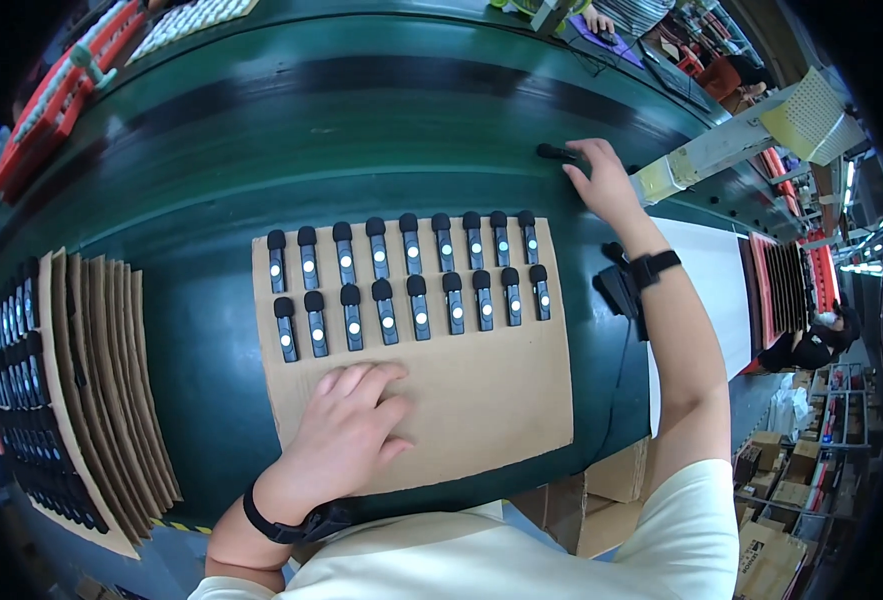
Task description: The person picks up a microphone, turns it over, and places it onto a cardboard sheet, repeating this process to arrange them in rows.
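A cardboard sheet [481, 400] lies on the green surface before me, with two rows of small black foam-topped microphones [417, 308] across its upper half. Each bears a round white spot. My left hand [346, 430] rests on the sheet's bare lower left part, below the second row, fingers loosely spread and holding nothing. Far to the right, my right hand [606, 180] is stretched out on the green belt. Its thumb and fingers are apart around the near end of a single dark microphone [555, 152]; whether they touch it I cannot tell.
Upright cardboard sheets [111, 380] stand at the left, beside many more microphones [21, 360]. A black device with a cable [616, 290] lies by my right forearm. A metal post [711, 150] rises near my right hand. Another person's hand [597, 20] shows at the far side.
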`<state>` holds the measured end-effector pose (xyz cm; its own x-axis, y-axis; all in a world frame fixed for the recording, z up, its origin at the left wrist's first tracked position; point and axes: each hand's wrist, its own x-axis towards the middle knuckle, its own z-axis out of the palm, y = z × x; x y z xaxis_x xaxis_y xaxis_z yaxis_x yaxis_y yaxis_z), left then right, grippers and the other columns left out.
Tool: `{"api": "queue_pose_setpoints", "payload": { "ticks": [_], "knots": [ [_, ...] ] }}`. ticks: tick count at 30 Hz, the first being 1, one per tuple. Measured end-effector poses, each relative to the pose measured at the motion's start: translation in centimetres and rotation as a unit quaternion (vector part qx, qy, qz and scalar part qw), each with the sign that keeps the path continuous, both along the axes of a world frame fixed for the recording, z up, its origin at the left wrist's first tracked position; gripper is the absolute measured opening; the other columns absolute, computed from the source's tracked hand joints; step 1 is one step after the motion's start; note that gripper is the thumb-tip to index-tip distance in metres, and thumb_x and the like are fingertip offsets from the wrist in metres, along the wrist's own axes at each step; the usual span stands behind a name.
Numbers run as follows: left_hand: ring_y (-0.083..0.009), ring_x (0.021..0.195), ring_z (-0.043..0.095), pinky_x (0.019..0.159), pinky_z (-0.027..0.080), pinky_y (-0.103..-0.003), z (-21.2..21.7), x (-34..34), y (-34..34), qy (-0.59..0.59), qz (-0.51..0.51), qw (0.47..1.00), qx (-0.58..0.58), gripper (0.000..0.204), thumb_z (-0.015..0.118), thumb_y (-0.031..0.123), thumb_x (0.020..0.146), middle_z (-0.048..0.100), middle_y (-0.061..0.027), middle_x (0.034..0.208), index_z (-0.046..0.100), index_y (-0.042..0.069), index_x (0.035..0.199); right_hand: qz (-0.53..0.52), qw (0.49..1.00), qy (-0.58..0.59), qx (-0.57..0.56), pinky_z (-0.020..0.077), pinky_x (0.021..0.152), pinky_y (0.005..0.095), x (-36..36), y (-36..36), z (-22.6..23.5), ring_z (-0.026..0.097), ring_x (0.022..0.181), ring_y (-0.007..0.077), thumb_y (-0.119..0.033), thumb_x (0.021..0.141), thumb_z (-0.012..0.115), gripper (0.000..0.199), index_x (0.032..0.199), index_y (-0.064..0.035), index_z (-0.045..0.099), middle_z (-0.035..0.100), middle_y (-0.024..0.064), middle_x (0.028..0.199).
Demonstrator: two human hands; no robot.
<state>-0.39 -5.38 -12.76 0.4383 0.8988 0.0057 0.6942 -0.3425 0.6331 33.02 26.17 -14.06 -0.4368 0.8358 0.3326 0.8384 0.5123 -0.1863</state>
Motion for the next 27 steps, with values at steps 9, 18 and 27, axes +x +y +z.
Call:
{"api": "queue_pose_setpoints", "payload": {
  "ticks": [9, 18, 27],
  "knots": [
    [-0.0293, 0.120, 0.048, 0.101, 0.037, -0.042, 0.1, 0.0, -0.4, -0.002, 0.010, 1.000, 0.004, 0.036, 0.082, 0.019, 0.067, 0.054, -0.0081, 0.126, 0.069, 0.009, 0.099, -0.073, 0.986, -0.024, -0.146, 0.0512, 0.084, 0.0335, -2.2, 1.4, 0.4, 0.064, 0.091, 0.0256, -0.011, 0.087, 0.068, 0.031, 0.116, -0.0039, 0.062, 0.064, 0.0113, 0.096],
    [-0.0313, 0.112, 0.056, 0.098, 0.042, -0.044, 0.9, -0.4, -0.4, -0.134, 0.085, 0.986, 0.044, 0.037, 0.076, 0.018, 0.078, 0.058, -0.0137, 0.123, 0.063, 0.004, 0.110, 0.102, 0.806, 0.460, -0.359, 0.0496, 0.075, 0.0251, -9.5, -17.8, 5.9, 0.060, 0.082, 0.0095, -0.006, 0.087, 0.070, 0.029, 0.116, -0.0040, 0.065, 0.066, 0.0017, 0.098],
    [-0.0314, 0.089, 0.066, 0.094, 0.047, -0.047, 1.4, -1.9, -0.9, -0.271, 0.110, 0.943, 0.159, 0.035, 0.077, 0.012, 0.075, 0.069, -0.0156, 0.096, 0.065, 0.000, 0.106, 0.260, 0.856, 0.387, -0.225, 0.0499, 0.071, 0.0326, -15.2, -27.0, 4.5, 0.063, 0.082, 0.0246, -0.009, 0.081, 0.077, 0.031, 0.110, -0.0048, 0.067, 0.064, 0.0081, 0.091]
  ]
}}
